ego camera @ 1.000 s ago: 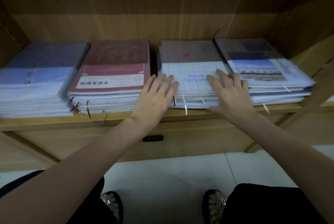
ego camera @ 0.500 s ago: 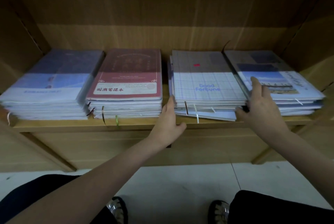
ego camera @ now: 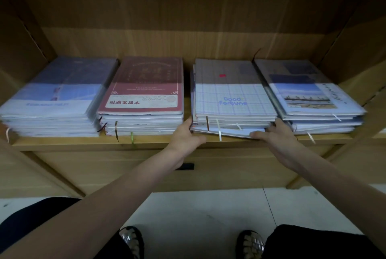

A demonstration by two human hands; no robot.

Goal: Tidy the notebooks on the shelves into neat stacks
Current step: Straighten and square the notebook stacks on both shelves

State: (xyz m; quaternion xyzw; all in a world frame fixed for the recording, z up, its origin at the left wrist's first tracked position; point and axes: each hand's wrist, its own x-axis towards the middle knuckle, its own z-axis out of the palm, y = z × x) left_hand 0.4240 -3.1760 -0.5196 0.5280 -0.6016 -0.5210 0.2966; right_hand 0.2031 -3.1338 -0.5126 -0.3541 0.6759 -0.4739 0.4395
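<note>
Four notebook stacks lie side by side on a wooden shelf [ego camera: 62, 141]. The third one, the grid-patterned "Good Fortune" stack [ego camera: 234, 100], has its lowest notebooks sticking out askew at the front. My left hand [ego camera: 186, 135] holds its front left corner, fingers in the gap beside the red stack [ego camera: 144, 91] and thumb curled under the front. My right hand [ego camera: 275, 135] holds the front right corner, thumb along the lowest notebook and fingers tucked in beside the landscape-cover stack [ego camera: 309, 95]. A pale blue stack [ego camera: 52, 100] sits far left.
Ribbon bookmarks hang over the shelf's front edge. Wooden side walls close the compartment on the left and right, with another board overhead. A small black fitting [ego camera: 188, 166] sits on the panel under the shelf. Below are the white tiled floor [ego camera: 198, 206] and my shoes [ego camera: 131, 240].
Both hands slid off the top of the grid stack to its sides, then down to its front corners. The camera moved closer to the shelf.
</note>
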